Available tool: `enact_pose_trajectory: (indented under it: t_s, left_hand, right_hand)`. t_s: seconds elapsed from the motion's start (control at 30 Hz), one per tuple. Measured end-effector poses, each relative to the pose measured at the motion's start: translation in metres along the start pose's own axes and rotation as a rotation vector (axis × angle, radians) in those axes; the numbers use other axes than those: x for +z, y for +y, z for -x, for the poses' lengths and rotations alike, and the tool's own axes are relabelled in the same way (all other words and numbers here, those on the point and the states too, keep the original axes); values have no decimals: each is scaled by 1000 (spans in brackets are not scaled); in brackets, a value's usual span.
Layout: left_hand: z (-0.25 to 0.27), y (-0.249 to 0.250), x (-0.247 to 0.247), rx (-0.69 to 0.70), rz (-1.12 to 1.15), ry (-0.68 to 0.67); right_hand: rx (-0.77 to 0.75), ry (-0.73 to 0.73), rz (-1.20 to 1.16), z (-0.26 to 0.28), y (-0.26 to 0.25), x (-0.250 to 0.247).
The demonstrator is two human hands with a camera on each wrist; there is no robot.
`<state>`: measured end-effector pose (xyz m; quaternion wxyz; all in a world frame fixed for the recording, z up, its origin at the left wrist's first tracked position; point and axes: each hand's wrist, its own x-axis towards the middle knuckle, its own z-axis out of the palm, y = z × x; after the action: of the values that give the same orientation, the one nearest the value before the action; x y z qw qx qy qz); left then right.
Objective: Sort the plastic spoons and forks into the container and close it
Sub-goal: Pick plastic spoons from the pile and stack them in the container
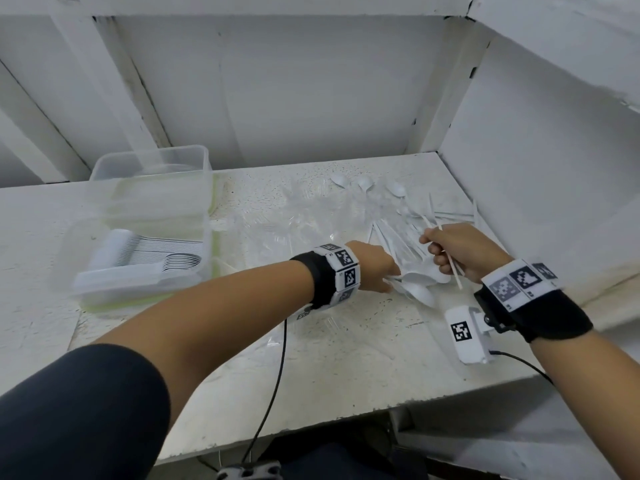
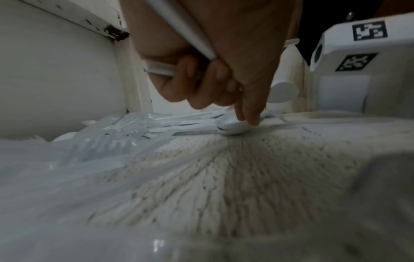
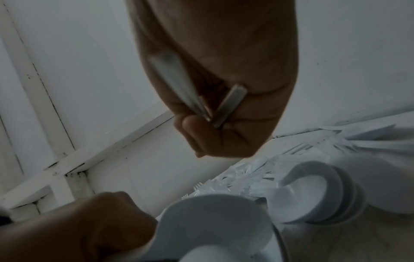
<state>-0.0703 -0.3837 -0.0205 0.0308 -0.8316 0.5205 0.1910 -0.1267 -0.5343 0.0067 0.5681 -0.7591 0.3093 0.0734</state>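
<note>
White spoons [image 1: 419, 289]; clear container [image 1: 145, 237], green-trimmed; speckled white table [image 1: 346, 358].

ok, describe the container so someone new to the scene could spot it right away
On the white speckled table, look to the far left, away from the loose cutlery pile where both hands are working. The container is a clear rectangular plastic box with a greenish rim. It is the only box holding a neat row of stacked white spoons, and a second clear piece stands behind it.

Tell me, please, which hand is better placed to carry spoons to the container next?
Probably the left hand: it already grips spoon handles and is on the side of the container. The right hand also holds handles but is farther away, over the spoon pile.
</note>
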Motion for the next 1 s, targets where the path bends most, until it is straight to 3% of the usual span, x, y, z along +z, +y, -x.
enact_pose_trajectory:
  t_s: [0.3,0.43,0.57,0.67,0.83,1.0]
  left_hand:
    - [-2,-2,0,52,-88,77]
    - [5,-9,-6,67,-55,140]
    - [15,-22,-11,39,-75,156]
    - [24,-32,-16,16,-36,190]
    - [40,-44,-25,12,170,368]
    - [64,-52,-37,-77,679,636]
  right_hand:
    - [-24,25,-19,-1,9,1]
    - [-30,88,169,1,20,-7]
    - [-9,-68,393,15,34,-9]
    - [-83,-119,559,27,41,1]
    - [-152,-12,647,22,52,18]
    - [-160,34,664,18,42,29]
